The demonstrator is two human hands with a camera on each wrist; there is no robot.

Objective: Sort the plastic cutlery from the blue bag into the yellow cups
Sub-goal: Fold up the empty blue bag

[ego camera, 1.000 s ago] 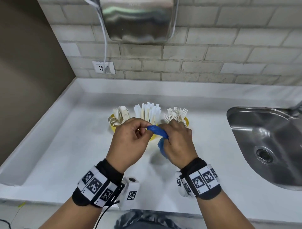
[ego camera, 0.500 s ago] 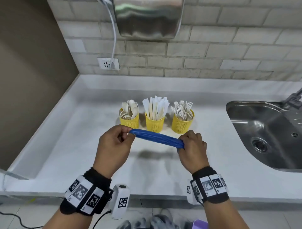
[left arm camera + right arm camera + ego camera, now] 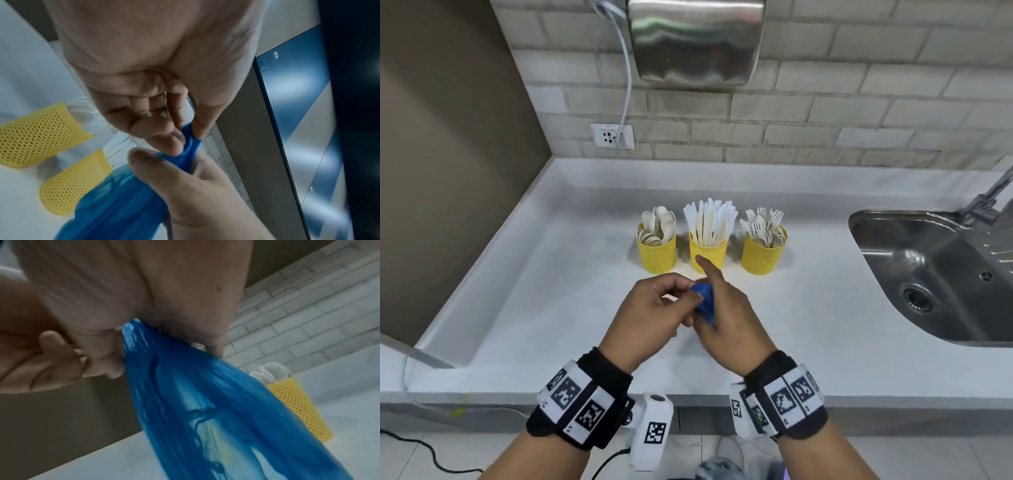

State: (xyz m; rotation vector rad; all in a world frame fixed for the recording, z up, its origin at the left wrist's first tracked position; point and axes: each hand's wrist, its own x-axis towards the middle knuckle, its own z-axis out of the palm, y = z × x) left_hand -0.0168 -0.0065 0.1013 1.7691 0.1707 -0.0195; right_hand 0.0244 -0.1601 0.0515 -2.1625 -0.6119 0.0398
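Three yellow mesh cups stand in a row on the white counter: the left cup (image 3: 656, 251) holds spoons, the middle cup (image 3: 708, 253) knives, the right cup (image 3: 763, 255) forks. In front of them both hands meet over the crumpled blue bag (image 3: 704, 301). My left hand (image 3: 654, 313) pinches one end of the blue bag (image 3: 190, 138) between thumb and fingertips. My right hand (image 3: 726, 318) grips the blue bag (image 3: 185, 386) in its palm, index finger sticking out toward the cups. The bag hangs thin and see-through in the right wrist view; no cutlery shows inside.
A steel sink (image 3: 941, 274) with a tap (image 3: 989, 198) lies at the right. A metal hand dryer (image 3: 695, 41) hangs on the brick wall above, its cord running to a wall socket (image 3: 612, 136). A brown wall closes off the left.
Half a second ago the bag was stretched out between my hands. They have come together again and the bag is bunched up between them.
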